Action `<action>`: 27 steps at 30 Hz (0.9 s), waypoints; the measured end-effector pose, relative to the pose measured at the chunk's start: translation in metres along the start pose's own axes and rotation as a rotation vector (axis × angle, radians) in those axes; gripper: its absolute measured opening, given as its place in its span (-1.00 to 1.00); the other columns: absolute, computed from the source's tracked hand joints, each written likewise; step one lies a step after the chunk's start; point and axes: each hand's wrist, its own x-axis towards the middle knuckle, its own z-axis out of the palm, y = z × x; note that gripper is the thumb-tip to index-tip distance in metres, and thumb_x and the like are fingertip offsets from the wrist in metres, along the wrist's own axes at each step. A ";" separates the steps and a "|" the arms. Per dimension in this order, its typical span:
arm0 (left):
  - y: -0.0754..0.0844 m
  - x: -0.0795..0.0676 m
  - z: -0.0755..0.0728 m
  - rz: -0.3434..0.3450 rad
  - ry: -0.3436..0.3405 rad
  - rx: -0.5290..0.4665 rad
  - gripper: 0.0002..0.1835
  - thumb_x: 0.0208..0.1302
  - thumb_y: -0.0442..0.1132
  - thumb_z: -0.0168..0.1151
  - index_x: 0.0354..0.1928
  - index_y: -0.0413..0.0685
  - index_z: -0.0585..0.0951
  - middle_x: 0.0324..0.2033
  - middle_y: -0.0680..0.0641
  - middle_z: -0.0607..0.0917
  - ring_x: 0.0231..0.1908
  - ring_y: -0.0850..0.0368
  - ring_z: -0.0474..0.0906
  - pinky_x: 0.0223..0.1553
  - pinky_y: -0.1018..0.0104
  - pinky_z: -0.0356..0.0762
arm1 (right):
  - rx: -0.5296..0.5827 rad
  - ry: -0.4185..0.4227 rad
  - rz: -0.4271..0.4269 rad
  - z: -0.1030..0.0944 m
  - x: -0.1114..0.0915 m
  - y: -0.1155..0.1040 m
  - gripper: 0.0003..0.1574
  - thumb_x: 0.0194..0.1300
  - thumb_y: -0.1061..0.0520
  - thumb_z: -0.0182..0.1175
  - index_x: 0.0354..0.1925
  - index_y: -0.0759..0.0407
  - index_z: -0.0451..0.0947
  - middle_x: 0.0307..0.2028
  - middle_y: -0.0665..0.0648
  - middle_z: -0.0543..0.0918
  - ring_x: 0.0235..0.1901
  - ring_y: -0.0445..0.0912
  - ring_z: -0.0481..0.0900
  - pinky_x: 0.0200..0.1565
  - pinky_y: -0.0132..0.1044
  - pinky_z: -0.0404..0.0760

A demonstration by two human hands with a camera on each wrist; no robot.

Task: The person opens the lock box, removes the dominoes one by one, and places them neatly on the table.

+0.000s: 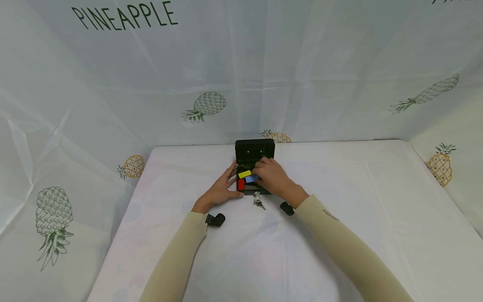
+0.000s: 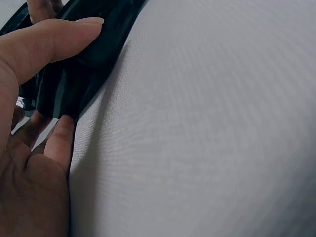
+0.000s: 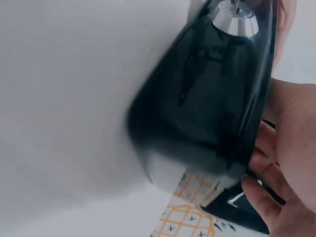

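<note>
A black lockbox [image 1: 255, 149] stands with its lid raised, a silver lock [image 3: 235, 19] on its front face. My left hand [image 1: 219, 192] holds the box's front left corner, thumb across the front and fingers along the side. Inside lie a yellow block [image 1: 244, 174], a blue block [image 1: 250, 179] and a red block [image 1: 241, 184]. My right hand [image 1: 274, 177] reaches over the right part of the box, fingers bent, right beside the blue block. Whether it pinches anything is hidden by the hand and, in the right wrist view, by the box wall.
Keys [image 1: 258, 203] hang from the lock at the front. A white cloth [image 1: 241, 251] covers the table. Behind and to the sides hang pale sheets [image 1: 324, 84] printed with pineapples. Dark wrist cameras [image 1: 216, 219] sit on both wrists.
</note>
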 end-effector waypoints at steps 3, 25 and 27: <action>0.001 0.000 0.000 -0.003 0.002 0.005 0.29 0.24 -0.53 0.48 0.74 0.10 -0.22 0.69 -0.14 -0.02 0.65 -0.10 0.02 0.61 0.10 0.18 | -0.008 0.036 -0.017 -0.002 -0.005 0.003 -0.72 0.29 0.12 0.54 -0.04 0.14 0.82 -0.07 0.09 0.78 0.00 0.04 0.54 0.06 -0.07 0.62; 0.002 -0.002 0.001 -0.031 0.010 0.018 0.31 0.22 -0.50 0.52 0.74 0.17 -0.21 0.70 -0.08 -0.05 0.64 -0.13 0.05 0.60 0.05 0.22 | 0.072 0.206 0.079 -0.024 -0.048 0.042 -0.76 0.21 0.24 0.57 -0.13 0.20 0.81 -0.14 0.13 0.77 0.01 0.11 0.58 0.08 0.01 0.64; 0.002 -0.001 0.001 -0.028 0.012 0.019 0.31 0.22 -0.49 0.52 0.74 0.17 -0.20 0.70 -0.09 -0.05 0.64 -0.14 0.05 0.59 0.04 0.22 | 0.075 0.213 0.085 -0.025 -0.051 0.047 -0.76 0.21 0.24 0.57 -0.13 0.21 0.81 -0.13 0.14 0.78 0.01 0.12 0.58 0.08 0.02 0.65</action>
